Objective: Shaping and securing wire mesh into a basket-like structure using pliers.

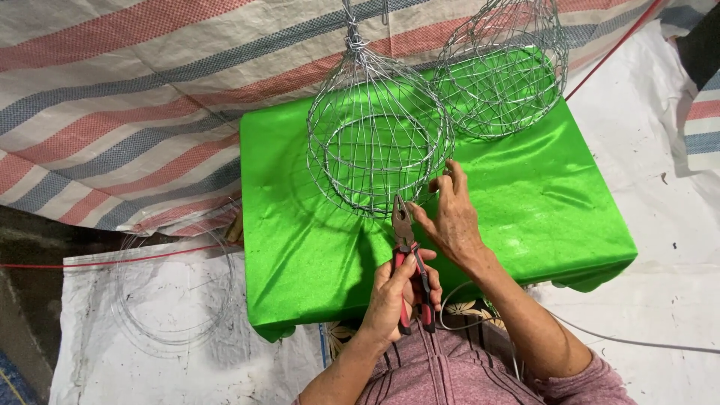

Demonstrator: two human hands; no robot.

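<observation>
My left hand [396, 297] grips red-handled pliers [409, 262], jaws pointing up at the lower rim of a hanging wire cage [375, 135]. My right hand [450, 214] is just right of the pliers' jaws, fingers pinching wire at the cage's lower right rim. The cage is bell-shaped, made of thin silver wire, and hangs over a table covered in bright green cloth [540, 202].
A second wire cage [506, 64] hangs behind, to the right. Coils of loose wire [169, 300] lie on the white sheet at left. A striped tarp [112, 97] covers the back. A red cord [112, 261] and a white cable [622, 341] cross the floor.
</observation>
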